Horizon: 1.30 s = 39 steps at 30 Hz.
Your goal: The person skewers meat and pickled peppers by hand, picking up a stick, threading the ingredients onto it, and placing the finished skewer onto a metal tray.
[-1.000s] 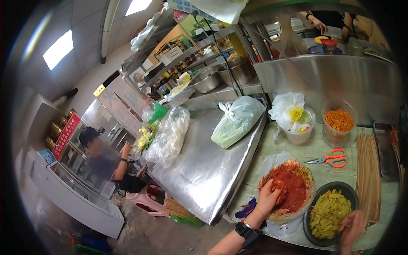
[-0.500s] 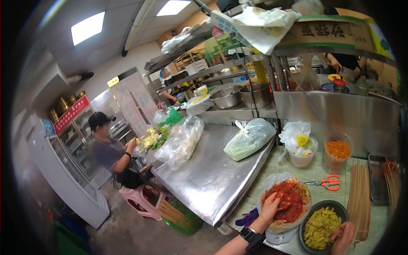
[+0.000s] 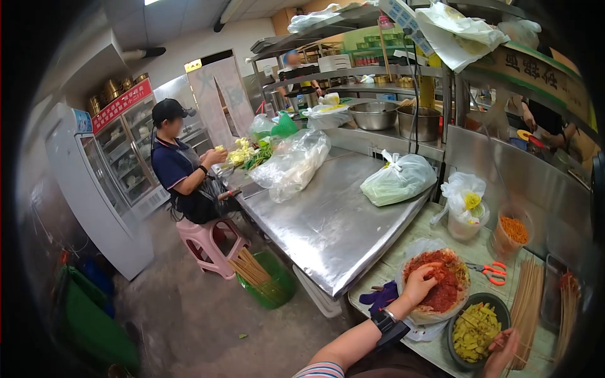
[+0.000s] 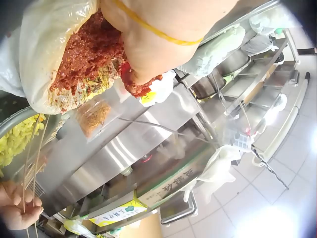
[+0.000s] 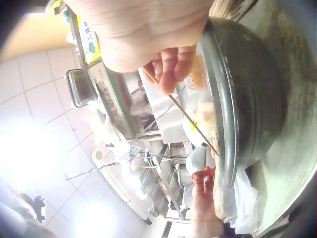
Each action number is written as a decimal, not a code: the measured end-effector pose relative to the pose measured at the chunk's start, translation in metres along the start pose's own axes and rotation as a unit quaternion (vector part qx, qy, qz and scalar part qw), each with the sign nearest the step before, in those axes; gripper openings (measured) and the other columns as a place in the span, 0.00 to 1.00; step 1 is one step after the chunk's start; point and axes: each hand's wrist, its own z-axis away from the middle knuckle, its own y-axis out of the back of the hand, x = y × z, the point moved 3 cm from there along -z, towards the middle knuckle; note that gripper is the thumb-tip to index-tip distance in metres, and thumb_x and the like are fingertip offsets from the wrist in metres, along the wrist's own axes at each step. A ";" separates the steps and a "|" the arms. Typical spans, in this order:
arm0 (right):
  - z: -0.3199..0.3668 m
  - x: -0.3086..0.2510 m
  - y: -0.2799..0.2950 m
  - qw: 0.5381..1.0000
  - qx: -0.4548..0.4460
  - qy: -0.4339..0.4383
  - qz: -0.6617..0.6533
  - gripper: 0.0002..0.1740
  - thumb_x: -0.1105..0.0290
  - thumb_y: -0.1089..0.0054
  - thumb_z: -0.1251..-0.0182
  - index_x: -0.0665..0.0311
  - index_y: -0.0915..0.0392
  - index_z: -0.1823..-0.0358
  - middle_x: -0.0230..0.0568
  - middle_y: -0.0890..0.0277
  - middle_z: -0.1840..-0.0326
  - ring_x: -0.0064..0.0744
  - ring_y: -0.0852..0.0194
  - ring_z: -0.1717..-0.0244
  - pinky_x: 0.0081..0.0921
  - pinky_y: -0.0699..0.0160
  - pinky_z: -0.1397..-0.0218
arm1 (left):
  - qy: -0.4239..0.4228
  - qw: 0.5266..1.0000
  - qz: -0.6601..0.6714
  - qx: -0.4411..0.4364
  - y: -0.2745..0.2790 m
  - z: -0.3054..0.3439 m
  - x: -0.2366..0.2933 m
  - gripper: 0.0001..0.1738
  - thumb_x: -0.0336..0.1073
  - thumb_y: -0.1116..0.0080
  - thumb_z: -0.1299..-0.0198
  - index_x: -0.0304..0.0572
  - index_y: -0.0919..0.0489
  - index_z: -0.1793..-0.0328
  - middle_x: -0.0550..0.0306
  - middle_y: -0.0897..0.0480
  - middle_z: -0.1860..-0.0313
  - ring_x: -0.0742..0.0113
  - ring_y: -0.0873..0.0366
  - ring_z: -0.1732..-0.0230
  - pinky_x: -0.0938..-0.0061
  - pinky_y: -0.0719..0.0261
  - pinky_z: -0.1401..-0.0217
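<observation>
Left hand (image 3: pixel 420 287) farther over red paste (image 3: pixel 449 292) than before, its grip unclear; right hand (image 3: pixel 502 354), fingers still round thin sticks (image 5: pixel 192 123).

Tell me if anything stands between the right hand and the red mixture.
Yes: the dark bowl sits between the right hand and the red mixture. Nothing visible seems to block a pass over the bowl, but the left hand touches the mixture.

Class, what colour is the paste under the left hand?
Red; the paste shows best in the left wrist view.
</observation>
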 end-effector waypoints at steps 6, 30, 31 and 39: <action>0.002 0.002 0.001 1.000 0.012 -0.005 -0.007 0.20 0.57 0.62 0.27 0.65 0.31 0.70 0.33 0.36 0.78 0.21 0.41 0.79 0.18 0.41 0.75 | 0.104 0.993 0.023 -0.050 0.000 0.002 0.003 0.11 0.26 0.47 0.42 0.34 0.22 0.54 0.62 0.20 0.59 0.75 0.24 0.57 0.83 0.29 0.52; -0.011 0.047 0.021 0.997 0.050 -0.002 -0.052 0.16 0.59 0.64 0.26 0.62 0.36 0.68 0.35 0.34 0.84 0.18 0.40 0.89 0.13 0.39 0.87 | 0.141 0.988 0.061 0.001 -0.015 0.004 0.018 0.08 0.29 0.44 0.41 0.33 0.20 0.57 0.65 0.19 0.64 0.80 0.27 0.63 0.84 0.28 0.59; -0.013 0.050 0.019 0.996 0.049 0.008 -0.068 0.16 0.59 0.65 0.26 0.62 0.36 0.69 0.36 0.34 0.84 0.18 0.40 0.90 0.13 0.39 0.87 | 0.150 0.986 0.072 -0.005 -0.014 0.005 0.009 0.08 0.28 0.44 0.41 0.32 0.20 0.57 0.65 0.20 0.64 0.80 0.26 0.63 0.84 0.27 0.59; -0.014 0.053 0.022 0.991 0.084 0.011 -0.106 0.18 0.59 0.66 0.26 0.64 0.36 0.69 0.38 0.34 0.85 0.21 0.40 0.90 0.15 0.40 0.88 | 0.225 0.962 0.158 -0.005 -0.021 0.013 0.011 0.10 0.22 0.46 0.43 0.32 0.24 0.55 0.59 0.19 0.59 0.73 0.22 0.60 0.80 0.22 0.58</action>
